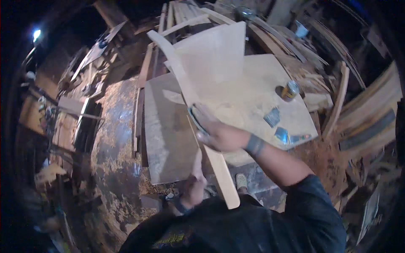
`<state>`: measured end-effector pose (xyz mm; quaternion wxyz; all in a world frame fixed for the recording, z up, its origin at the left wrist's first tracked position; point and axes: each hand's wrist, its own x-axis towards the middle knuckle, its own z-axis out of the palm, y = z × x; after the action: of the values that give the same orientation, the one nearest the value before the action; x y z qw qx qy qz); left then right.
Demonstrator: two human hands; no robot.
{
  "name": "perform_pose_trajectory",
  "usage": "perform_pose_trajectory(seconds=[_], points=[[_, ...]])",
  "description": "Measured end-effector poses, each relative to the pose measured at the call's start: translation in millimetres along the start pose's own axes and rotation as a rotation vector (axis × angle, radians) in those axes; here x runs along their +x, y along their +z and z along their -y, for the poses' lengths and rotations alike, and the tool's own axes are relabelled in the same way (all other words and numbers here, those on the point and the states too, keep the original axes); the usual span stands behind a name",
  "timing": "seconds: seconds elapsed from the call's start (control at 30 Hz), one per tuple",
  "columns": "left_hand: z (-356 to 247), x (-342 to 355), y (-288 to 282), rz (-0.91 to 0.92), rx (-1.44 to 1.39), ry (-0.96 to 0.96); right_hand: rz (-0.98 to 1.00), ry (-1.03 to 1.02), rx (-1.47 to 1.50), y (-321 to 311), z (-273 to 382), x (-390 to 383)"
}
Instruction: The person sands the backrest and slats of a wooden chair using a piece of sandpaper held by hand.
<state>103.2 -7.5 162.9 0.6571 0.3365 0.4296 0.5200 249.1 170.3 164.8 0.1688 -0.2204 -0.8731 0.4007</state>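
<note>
A long, pale curved wooden piece (217, 170) runs from near my body up past the middle of the view. It lies along the side of a broad curved wooden panel (215, 52). My right hand (219, 134) presses on the piece from above, its fingers closed over a dark-edged pad that looks like sandpaper (192, 114). Lower down, my left hand (195, 185) is at the left edge of the piece, one finger or thumb pointing up along it. The rest of its grip is partly hidden by the wood.
A dusty wooden board (164, 156) serves as the work surface. On its right are a can (290, 90), a dark folded sheet (272, 117), a blue scrap (281, 135) and a small flat tool (299, 138). Shavings (114, 168) litter the floor; planks (367, 122) crowd the right.
</note>
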Motion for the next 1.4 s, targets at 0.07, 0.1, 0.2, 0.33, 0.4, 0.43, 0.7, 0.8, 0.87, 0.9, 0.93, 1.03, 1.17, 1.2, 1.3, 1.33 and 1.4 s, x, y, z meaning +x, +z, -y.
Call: perform_pose_trajectory(seconds=[0.07,0.1,0.2,0.33,0.4,0.43,0.7,0.8,0.87,0.9,0.93,1.03,1.17,1.2,1.3,1.33,1.4], points=[[-1.2,-27.5,22.8,0.041,0.129,0.14,-0.091,-0.131,-0.143,-18.5,-35.3,56.7],[-2.2,-33.5,29.5,0.089,0.292,0.236,-0.061,-0.083,-0.1,-29.6,-51.9,86.2],[1.7,-48.6,53.0,-0.086,0.457,0.092,-0.13,-0.175,-0.182,-57.1,-94.4,179.5],[9.7,-52.2,80.0,-0.197,0.371,0.094,-0.033,-0.022,0.037,-78.9,-119.7,265.5],[13.2,-49.8,83.2,-0.332,0.58,-0.007,-0.014,-0.064,0.044,-72.3,-113.0,251.5],[15.8,-48.5,82.9,-0.353,0.675,0.018,-0.106,-0.193,-0.069,-59.1,-106.7,217.1],[26.5,-40.7,69.6,-0.269,0.713,0.115,-0.021,-0.402,0.036,26.4,-2.6,-95.7],[19.1,-40.1,71.4,-0.241,0.813,0.164,-0.065,-0.421,0.072,12.1,-17.1,-49.9],[14.4,-42.5,74.3,-0.259,0.929,0.118,-0.153,-0.43,0.096,-3.5,-46.6,18.9],[12.9,-43.9,75.7,-0.278,0.981,0.076,-0.226,-0.463,0.016,-10.4,-62.0,58.5],[12.4,-46.5,78.0,-0.318,1.017,-0.001,-0.253,-0.497,-0.118,-22.5,-81.3,94.7],[14.0,-49.4,81.5,-0.356,1.157,-0.019,-0.216,-0.348,0.031,-56.5,-123.2,203.9],[15.2,-49.3,82.6,-0.407,1.066,0.064,-0.249,-0.399,-0.161,-89.6,-142.1,280.9],[14.6,-48.6,82.3,-0.43,1.038,0.035,-0.255,-0.348,-0.181,-88.7,-138.0,274.9],[12.3,-46.9,82.9,-0.417,1.119,-0.051,-0.145,-0.331,0.016,-61.6,-109.9,191.8],[12.1,-46.6,83.2,-0.418,1.111,-0.06,-0.148,-0.359,-0.067,-44.0,-94.4,147.1],[13.7,-44.1,85.4,-0.416,1.02,-0.008,0.001,-0.518,0.171,-19.7,-62.2,44.9]])
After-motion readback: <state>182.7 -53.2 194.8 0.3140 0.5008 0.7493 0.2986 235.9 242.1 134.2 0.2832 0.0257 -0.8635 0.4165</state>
